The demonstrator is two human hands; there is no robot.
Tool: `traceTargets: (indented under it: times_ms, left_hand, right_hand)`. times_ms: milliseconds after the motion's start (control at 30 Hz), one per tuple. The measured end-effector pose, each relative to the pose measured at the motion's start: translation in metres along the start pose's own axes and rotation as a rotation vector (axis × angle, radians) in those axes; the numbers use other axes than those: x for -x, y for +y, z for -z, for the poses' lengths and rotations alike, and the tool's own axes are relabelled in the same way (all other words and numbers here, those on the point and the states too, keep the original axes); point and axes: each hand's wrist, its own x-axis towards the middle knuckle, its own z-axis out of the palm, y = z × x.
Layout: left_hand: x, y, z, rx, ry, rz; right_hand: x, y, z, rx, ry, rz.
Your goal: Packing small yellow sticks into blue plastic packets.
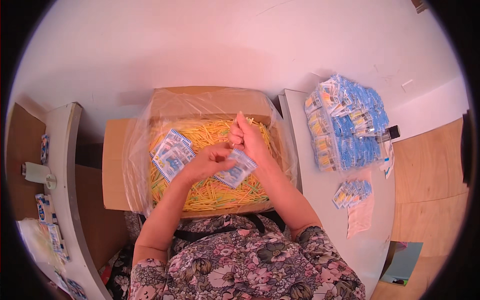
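A small clear packet with blue edging (237,174) hangs from my left hand (206,163), whose thumb and fingers pinch its upper part. Just above and to the right is my right hand (248,137), closed with the thumb up; its curled fingers hide whatever they hold. Both hands are over a cardboard box (114,165) lined with clear plastic film (136,167). Thin yellow, orange and green sticks (210,200) fill the box. Several flat packets of the same kind (172,156) lie on the sticks, left of my hands.
At right, a white table (320,200) bears a large clear bag of packed packets (350,125), a dark-capped object (394,132) and a small row of packets (352,193) by a pink cloth (360,220). A white shelf edge (75,165) stands left. The wall rises behind the box.
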Motion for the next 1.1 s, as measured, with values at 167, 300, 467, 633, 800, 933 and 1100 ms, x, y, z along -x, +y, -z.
traceTargets:
  times_ms: [167,300,467,633,800,933,1100]
  left_hand:
    - [-0.001,0.004,0.002,-0.014,-0.033,0.165]
    - [-0.003,0.01,-0.008,-0.291,0.013,-0.044]
    - [-0.001,0.007,-0.001,-0.321,0.088,-0.151]
    - [-0.003,0.006,-0.003,-0.341,0.062,-0.125]
    - [-0.003,-0.002,-0.01,-0.246,0.025,-0.056]
    - [0.002,0.001,-0.008,-0.106,0.048,-0.059]
    - [0.006,0.006,0.014,-0.046,0.122,0.024]
  right_hand:
    - [0.018,0.005,-0.027,0.302,0.11,0.267]
    - [0.012,0.018,-0.003,0.387,0.092,0.466]
    - [0.019,0.002,0.022,0.007,0.297,0.45]
    - [0.045,0.024,0.026,0.479,0.096,0.26]
    - [0.035,0.021,0.03,0.887,0.135,0.422]
    - [0.024,0.01,0.023,0.288,0.198,0.085]
    - [-0.021,0.017,0.055,0.18,0.096,-0.063]
